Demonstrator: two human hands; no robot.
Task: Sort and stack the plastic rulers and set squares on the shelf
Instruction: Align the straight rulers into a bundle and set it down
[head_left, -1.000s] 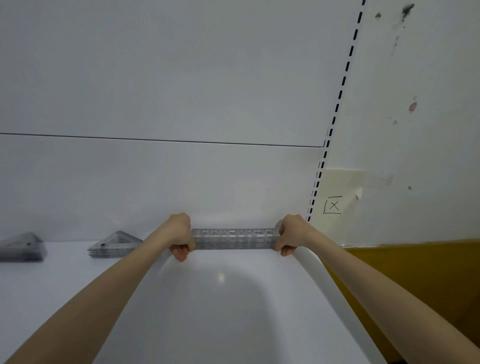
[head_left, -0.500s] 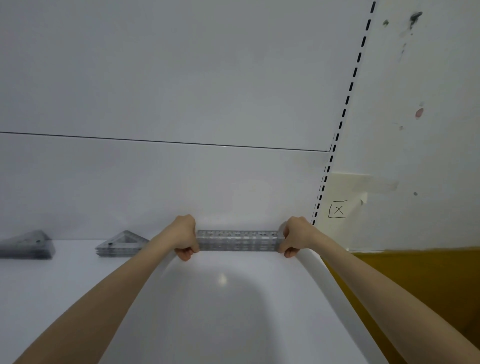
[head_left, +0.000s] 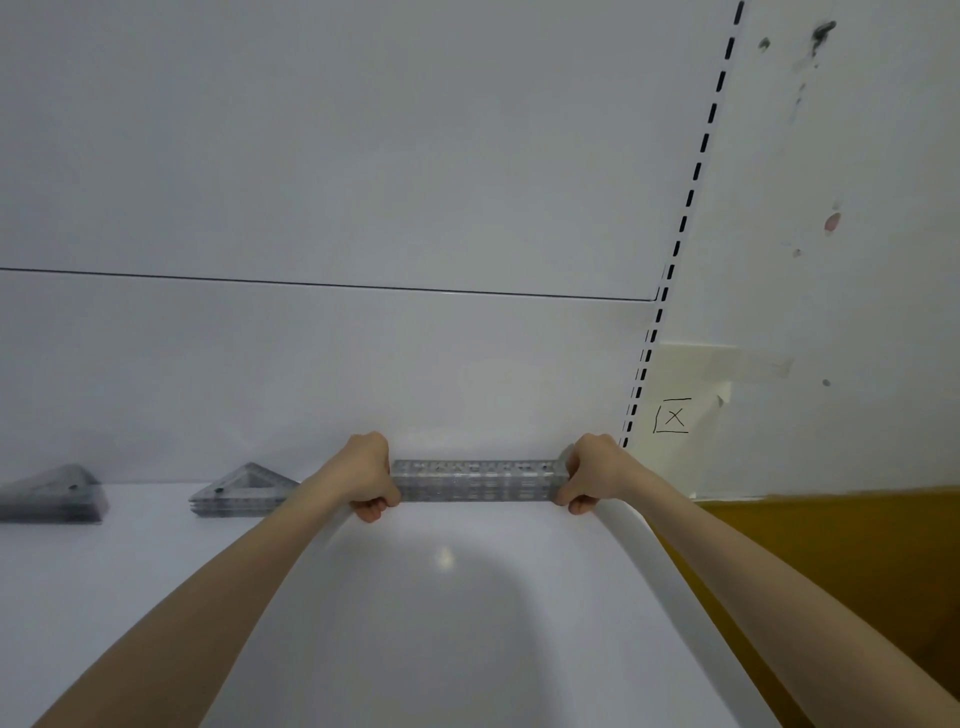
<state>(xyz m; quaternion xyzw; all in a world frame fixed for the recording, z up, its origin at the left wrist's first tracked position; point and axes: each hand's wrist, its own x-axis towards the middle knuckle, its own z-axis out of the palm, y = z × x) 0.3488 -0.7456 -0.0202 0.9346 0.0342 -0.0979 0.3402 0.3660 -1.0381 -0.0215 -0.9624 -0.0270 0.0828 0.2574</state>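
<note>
A stack of clear plastic rulers (head_left: 475, 480) lies crosswise at the back of the white shelf (head_left: 441, 613), close to the rear panel. My left hand (head_left: 366, 475) grips its left end with curled fingers. My right hand (head_left: 592, 473) grips its right end the same way. Left of them a pile of clear set squares (head_left: 241, 493) rests on the shelf, and a second pile of set squares (head_left: 52, 493) sits at the far left edge of view.
The shelf's right edge (head_left: 670, 582) curves past my right forearm, with a yellow-brown surface (head_left: 831, 561) beyond it. A slotted upright (head_left: 675, 249) runs up the back panel. A taped paper marked with an X (head_left: 674, 415) hangs on the wall.
Both hands keep their hold on the ruler stack's ends and have pushed it slightly farther back toward the rear panel. The set square piles stay put.
</note>
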